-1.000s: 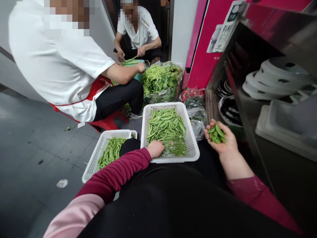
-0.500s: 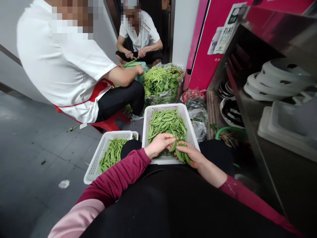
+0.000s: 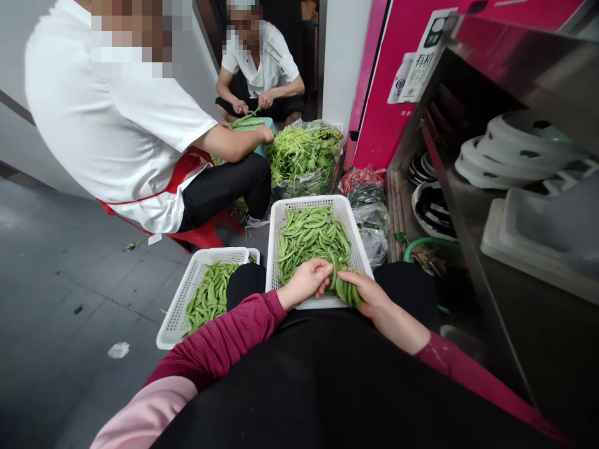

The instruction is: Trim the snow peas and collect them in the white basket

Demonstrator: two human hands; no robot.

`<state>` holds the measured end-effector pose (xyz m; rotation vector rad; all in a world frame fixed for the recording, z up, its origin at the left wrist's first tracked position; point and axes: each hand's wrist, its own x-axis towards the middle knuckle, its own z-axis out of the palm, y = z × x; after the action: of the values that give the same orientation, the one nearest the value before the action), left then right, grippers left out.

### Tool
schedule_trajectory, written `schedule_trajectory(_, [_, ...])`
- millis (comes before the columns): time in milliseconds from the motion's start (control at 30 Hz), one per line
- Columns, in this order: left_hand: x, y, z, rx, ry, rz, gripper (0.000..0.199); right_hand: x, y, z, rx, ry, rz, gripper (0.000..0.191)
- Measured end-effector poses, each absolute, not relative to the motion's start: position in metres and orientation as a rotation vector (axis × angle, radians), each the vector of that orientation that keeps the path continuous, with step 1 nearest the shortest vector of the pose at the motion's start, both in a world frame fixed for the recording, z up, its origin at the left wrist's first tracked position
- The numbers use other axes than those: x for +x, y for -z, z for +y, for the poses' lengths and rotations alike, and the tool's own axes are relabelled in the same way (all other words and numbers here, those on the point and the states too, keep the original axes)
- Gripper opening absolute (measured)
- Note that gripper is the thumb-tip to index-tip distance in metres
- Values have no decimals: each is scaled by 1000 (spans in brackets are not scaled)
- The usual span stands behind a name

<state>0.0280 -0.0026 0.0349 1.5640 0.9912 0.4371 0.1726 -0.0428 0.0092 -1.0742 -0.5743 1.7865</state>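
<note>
Several green pea pods [image 3: 349, 292] are bunched in my right hand [image 3: 367, 293], whose thumb presses across the top of them. Close beside it, my left hand [image 3: 306, 282] is closed in a pinch on one pea pod [image 3: 334, 269] that stands nearly upright between the two hands. Both hands are over the near end of a white perforated basket [image 3: 360, 240] in my lap. A heap of pea pods [image 3: 313, 236] fills much of that basket.
Another white basket [image 3: 175, 315] with pea pods stands low at the left. A co-worker in white [image 3: 116, 118] sits on a red stool [image 3: 206, 236]; a second person [image 3: 259, 62] squats behind leafy greens [image 3: 306, 153]. A metal shelf [image 3: 468, 231] with dishes is close on my right.
The pod at my left fingertips has turned from slanted to nearly upright. My left hand has shifted slightly. The bunch stays in my right hand, and the whole view has moved a little.
</note>
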Motion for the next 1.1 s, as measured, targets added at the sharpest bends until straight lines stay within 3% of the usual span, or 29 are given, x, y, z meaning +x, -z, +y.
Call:
schedule_trajectory(167, [15, -37, -12, 2393, -273, 884, 26, 175, -6, -42, -1092, -1802, -368, 10])
schedule_trajectory(300, [15, -36, -14, 2676, -122, 854, 24, 173, -5, -44, -1094, -1808, -312, 12])
schedule_trajectory(533, [21, -37, -6, 2620, -125, 797, 13, 174, -19, -51, -1176, -1833, -451, 15])
schedule_trajectory(767, [-4, -25, 47, 2301, -360, 1409, 18, 194, -10, -56, -1271, -1947, -491, 15])
schedule_trajectory(867, [-8, -23, 50, 2424, -270, 1301, 20, 197, -6, -55, -1264, -1962, -502, 15])
schedule_trajectory(1000, [2, -38, 28, 2699, -207, 1082, 47, 197, -11, -55, -1280, -1999, -483, 13])
schedule_trajectory(1100, [11, -52, 17, 2920, -58, 864, 29, 198, -14, -56, -1295, -2030, -519, 13])
